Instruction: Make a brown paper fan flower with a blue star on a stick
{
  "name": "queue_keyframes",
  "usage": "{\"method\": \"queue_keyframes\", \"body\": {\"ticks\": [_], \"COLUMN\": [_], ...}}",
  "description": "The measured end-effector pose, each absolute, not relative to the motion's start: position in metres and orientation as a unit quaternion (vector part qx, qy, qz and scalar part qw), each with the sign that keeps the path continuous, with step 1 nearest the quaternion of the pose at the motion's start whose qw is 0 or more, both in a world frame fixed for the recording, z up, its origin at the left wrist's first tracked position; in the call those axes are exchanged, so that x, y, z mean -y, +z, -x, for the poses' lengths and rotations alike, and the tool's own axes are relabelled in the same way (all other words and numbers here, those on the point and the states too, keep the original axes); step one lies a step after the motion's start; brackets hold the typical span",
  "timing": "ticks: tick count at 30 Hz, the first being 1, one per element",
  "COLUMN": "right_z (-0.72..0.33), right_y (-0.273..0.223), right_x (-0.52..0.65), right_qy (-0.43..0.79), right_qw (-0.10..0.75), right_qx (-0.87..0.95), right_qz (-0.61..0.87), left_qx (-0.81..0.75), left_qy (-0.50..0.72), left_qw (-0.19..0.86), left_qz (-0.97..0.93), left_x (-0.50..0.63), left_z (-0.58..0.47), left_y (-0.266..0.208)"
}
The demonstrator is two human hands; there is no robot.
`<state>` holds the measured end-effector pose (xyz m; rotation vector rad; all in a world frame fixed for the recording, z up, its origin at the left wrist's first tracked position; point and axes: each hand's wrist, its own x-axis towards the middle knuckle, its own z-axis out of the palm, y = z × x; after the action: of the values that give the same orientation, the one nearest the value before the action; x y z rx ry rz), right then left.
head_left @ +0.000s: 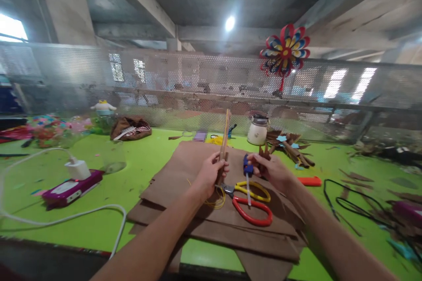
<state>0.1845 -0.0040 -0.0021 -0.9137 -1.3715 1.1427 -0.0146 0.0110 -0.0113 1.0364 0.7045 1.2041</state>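
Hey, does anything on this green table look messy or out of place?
Yes: brown scraps lie strewn at the right around a looped black cord, and the brown paper sheets are stacked askew, their edges uneven.

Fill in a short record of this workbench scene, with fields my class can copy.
Left hand: holds a brown strip, nearly upright
Right hand: holds a blue tool with a whitish stick
Below the hands: scissors with red and yellow handles, on brown paper sheets
Surface: green table
Far left: purple power strip with white plug
Behind: white jar
Above: flower-shaped ornament
Unclear: whether the right hand also grips brown pieces
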Motion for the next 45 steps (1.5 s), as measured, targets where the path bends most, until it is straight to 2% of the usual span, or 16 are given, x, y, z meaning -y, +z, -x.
{"method": "queue_keyframes", "body": {"ticks": [3,11,21,28,36,40,45], "right_z": [-0.176,-0.151,-0.125,-0.124,-0.135,-0.145,-0.155], "right_y": [-0.002,-0.009,-0.006,-0.009,-0.011,-0.01,-0.001], "right_x": [0.007,0.01,0.023,0.025,0.025,0.024,0.031], "right_qy": [0.589,0.679,0.66,0.648,0.615,0.605,0.642], "right_qw": [0.569,0.554,0.573,0.566,0.569,0.569,0.497], "right_qx": [0.49,0.413,0.409,0.44,0.434,0.428,0.472], "right_qz": [0.299,0.248,0.262,0.257,0.331,0.356,0.343], "left_qx": [-0.296,-0.248,-0.285,-0.295,-0.322,-0.314,-0.282], "left_qy": [0.519,0.485,0.494,0.507,0.517,0.512,0.448], "left_qw": [0.65,0.651,0.583,0.595,0.592,0.615,0.692], "left_qz": [-0.47,-0.528,-0.578,-0.55,-0.527,-0.511,-0.491], "left_x": [-0.005,0.009,0.01,0.003,0.001,0.004,0.014], "left_z": [0.011,-0.004,-0.008,-0.006,0.001,0.002,0.001], "left_y": [-0.009,-0.003,-0.011,-0.015,-0.008,-0.003,0.005]}}
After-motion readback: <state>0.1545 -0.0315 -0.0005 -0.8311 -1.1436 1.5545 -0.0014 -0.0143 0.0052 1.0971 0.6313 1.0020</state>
